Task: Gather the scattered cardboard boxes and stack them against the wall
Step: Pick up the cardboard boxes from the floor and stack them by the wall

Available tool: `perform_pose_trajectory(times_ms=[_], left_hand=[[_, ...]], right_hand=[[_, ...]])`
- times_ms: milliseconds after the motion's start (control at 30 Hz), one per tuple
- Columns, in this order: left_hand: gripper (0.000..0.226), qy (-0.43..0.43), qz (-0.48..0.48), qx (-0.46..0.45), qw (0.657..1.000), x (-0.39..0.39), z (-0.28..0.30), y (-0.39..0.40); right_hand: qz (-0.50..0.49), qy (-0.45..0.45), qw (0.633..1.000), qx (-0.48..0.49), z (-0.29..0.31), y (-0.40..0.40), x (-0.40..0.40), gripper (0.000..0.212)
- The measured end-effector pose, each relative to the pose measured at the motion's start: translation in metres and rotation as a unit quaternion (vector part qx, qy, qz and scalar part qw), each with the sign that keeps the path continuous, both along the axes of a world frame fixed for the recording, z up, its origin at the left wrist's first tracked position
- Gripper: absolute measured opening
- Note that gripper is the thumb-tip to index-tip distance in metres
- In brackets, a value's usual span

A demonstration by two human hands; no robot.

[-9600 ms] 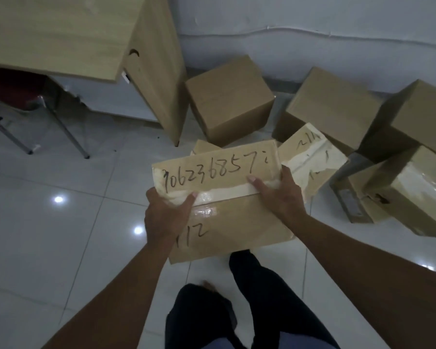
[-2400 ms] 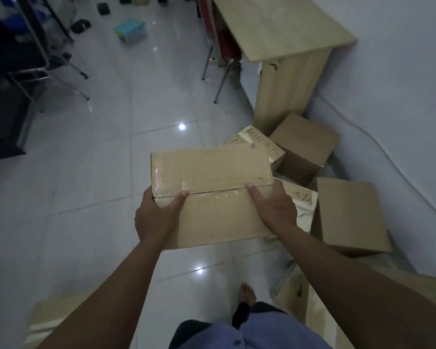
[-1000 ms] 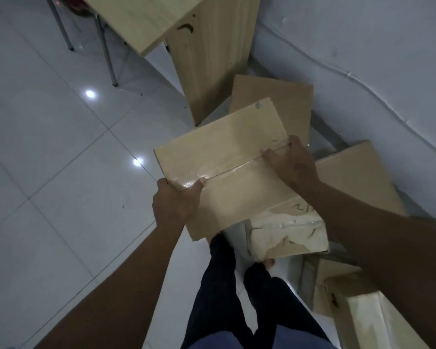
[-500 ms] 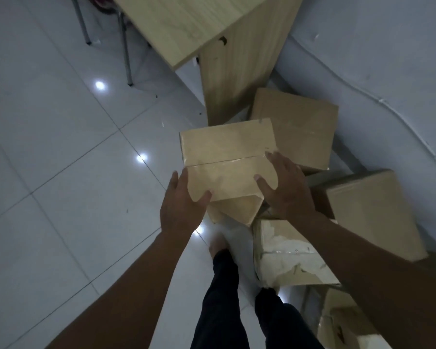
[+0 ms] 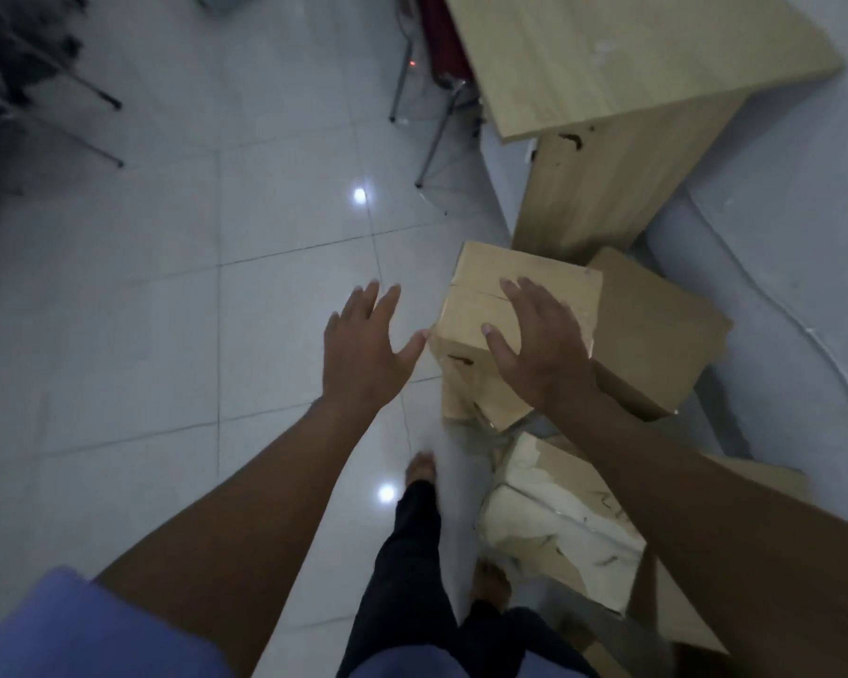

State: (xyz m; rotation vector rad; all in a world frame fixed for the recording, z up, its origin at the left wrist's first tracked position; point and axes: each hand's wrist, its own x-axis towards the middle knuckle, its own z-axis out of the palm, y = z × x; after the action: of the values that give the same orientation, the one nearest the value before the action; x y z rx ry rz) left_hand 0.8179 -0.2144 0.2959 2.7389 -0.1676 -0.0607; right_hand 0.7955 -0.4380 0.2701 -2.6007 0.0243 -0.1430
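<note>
I see the cardboard box [image 5: 481,310] standing on the floor beside the desk [image 5: 622,139], against another box [image 5: 657,340] near the wall [image 5: 804,237]. My right hand [image 5: 539,349] is spread flat over it, perhaps just touching. My left hand [image 5: 363,349] hovers open beside it, holding nothing. A taped box [image 5: 554,526] lies nearer my feet.

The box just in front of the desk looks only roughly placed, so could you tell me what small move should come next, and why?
Probably nudge the box square against the larger box by the wall. Both hands, left and right, are open with fingers spread, neither gripping it, and it sits tilted with a torn lower corner.
</note>
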Motion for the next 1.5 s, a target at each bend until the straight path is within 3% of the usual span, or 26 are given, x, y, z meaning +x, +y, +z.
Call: perform_pose_trajectory(times_ms=[400,700,1000,1333,1500], left_hand=[[0.066,-0.104,0.233,0.041,0.966,-0.176,0.065,0.159],[0.067,-0.055,0.426,0.079,0.899,-0.372,0.072,0.311],[0.068,-0.004,0.560,0.067,0.825,-0.545,0.062,0.408],[0.069,0.018,0.679,0.012,0.734,-0.592,0.031,0.481],[0.069,0.028,0.747,-0.001,0.664,-0.579,0.018,0.525]], right_hand=[[0.235,-0.080,0.969,0.022,0.051,0.164,-0.075,0.059],[0.408,-0.059,0.909,0.068,0.052,0.360,-0.171,0.059],[0.516,0.024,0.854,0.061,0.039,0.488,-0.286,0.059],[0.652,0.026,0.758,0.007,0.033,0.629,-0.297,0.059],[0.718,0.025,0.696,-0.011,0.033,0.728,-0.267,0.060]])
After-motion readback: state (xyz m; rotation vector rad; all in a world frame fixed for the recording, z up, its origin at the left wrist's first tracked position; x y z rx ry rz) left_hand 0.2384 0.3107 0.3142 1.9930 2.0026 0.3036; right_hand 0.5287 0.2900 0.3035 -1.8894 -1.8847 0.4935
